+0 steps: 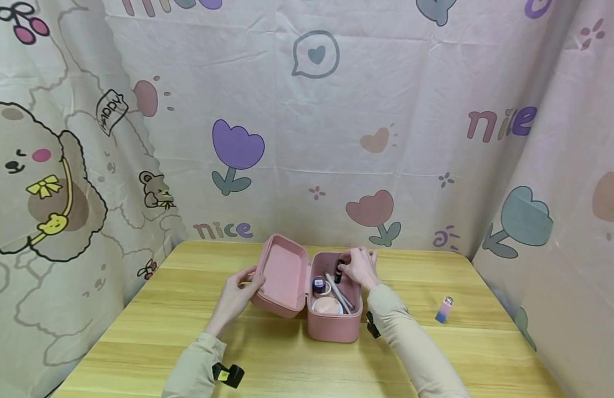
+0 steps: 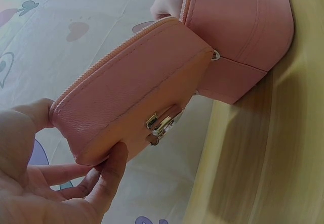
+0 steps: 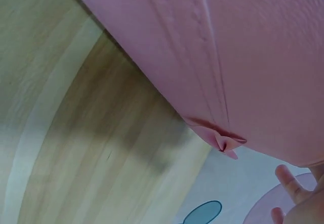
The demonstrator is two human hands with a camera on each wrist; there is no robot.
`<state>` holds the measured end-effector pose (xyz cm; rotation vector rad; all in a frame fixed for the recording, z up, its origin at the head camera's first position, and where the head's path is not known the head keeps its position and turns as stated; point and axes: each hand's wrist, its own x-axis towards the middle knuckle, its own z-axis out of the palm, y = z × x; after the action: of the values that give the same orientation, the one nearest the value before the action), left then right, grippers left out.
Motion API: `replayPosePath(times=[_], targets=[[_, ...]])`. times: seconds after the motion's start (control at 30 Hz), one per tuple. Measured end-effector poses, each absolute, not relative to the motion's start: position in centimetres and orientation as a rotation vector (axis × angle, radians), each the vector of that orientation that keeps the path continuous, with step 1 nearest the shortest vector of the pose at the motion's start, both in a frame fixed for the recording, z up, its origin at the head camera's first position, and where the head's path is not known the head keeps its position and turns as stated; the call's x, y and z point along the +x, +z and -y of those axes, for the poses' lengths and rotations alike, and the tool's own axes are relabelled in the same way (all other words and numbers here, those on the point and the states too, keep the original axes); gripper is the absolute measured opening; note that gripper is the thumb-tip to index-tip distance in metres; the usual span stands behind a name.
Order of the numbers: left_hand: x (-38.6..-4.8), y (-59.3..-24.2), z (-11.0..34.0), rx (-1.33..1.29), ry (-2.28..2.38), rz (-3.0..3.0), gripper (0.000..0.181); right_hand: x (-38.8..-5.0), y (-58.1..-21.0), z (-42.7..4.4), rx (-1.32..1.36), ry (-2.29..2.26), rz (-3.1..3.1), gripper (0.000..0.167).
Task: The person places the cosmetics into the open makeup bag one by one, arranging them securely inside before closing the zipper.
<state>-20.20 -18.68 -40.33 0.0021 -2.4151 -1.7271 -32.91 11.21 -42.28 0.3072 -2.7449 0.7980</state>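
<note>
A pink cosmetic case (image 1: 334, 330) stands on the table, its lid (image 1: 285, 271) swung out to the left. My left hand (image 1: 239, 292) holds the lid's outer edge; in the left wrist view the thumb is on the zipper side of the lid (image 2: 126, 87) and the fingers touch its outside. Over the back right of the case, my right hand (image 1: 360, 267) pinches a small black tube (image 1: 339, 273) upright inside. Around it lie a dark purple-lidded jar (image 1: 319, 284), a round pinkish compact (image 1: 328, 305) and pale slim sticks (image 1: 343, 296). The right wrist view mostly shows the case's side (image 3: 243, 67).
A small pink-to-blue tube (image 1: 443, 309) with a silvery top is on the wooden table (image 1: 267, 365), right of the case. A patterned cloth (image 1: 307, 127) hangs behind and at both sides. In the left wrist view the lid's metal clasp (image 2: 163, 125) shows.
</note>
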Motion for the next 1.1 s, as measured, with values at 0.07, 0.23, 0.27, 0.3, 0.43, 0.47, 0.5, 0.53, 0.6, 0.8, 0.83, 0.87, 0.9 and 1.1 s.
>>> replayPosePath(times=[0.07, 0.23, 0.27, 0.3, 0.43, 0.47, 0.5, 0.53, 0.6, 0.8, 0.83, 0.87, 0.9, 1.1], targets=[[-20.2, -40.3, 18.6, -0.005, -1.726, 2.416, 0.057, -32.8, -42.3, -11.2, 0.316, 0.805, 2.742, 0.018], [-20.3, -40.3, 18.6, -0.020, -1.724, 2.418, 0.058, -32.7, -42.3, -11.3, 0.310, 0.837, 2.727, 0.022], [-20.3, -40.3, 18.6, -0.021, -1.722, 2.418, 0.058, -32.7, -42.4, -11.3, 0.308, 0.847, 2.715, 0.023], [-20.3, -40.3, 18.6, -0.021, -1.720, 2.419, 0.058, -32.7, -42.4, -11.3, 0.302, 0.864, 2.701, 0.023], [-20.4, -40.4, 18.6, -0.032, -1.713, 2.422, 0.057, -32.4, -42.5, -11.5, 0.297, 0.975, 2.607, 0.023], [-20.4, -40.3, 18.6, -0.032, -1.712, 2.421, 0.057, -32.3, -42.6, -11.6, 0.299, 1.010, 2.573, 0.023], [-20.3, -40.3, 18.6, -0.033, -1.712, 2.421, 0.057, -32.2, -42.6, -11.7, 0.297, 1.056, 2.540, 0.023], [-20.3, -40.3, 18.6, -0.030, -1.715, 2.420, 0.057, -32.0, -42.7, -11.8, 0.296, 1.109, 2.505, 0.025], [-20.3, -40.3, 18.7, -0.024, -1.718, 2.421, 0.057, -31.6, -42.9, -12.1, 0.278, 1.214, 2.434, 0.027], [-20.3, -40.3, 18.6, -0.023, -1.721, 2.420, 0.057, -30.8, -43.3, -12.9, 0.205, 1.491, 2.207, 0.034], [-20.3, -40.3, 18.6, -0.026, -1.720, 2.421, 0.057, -30.7, -43.4, -13.1, 0.200, 1.525, 2.165, 0.035], [-20.3, -40.3, 18.7, -0.023, -1.721, 2.420, 0.057, -30.7, -43.5, -13.2, 0.199, 1.552, 2.124, 0.035], [-20.2, -40.3, 18.7, -0.022, -1.722, 2.421, 0.058, -30.6, -43.6, -13.3, 0.194, 1.570, 2.089, 0.036], [-20.2, -40.3, 18.6, -0.026, -1.715, 2.422, 0.058, -29.7, -43.9, -14.1, 0.131, 1.593, 1.930, 0.036]])
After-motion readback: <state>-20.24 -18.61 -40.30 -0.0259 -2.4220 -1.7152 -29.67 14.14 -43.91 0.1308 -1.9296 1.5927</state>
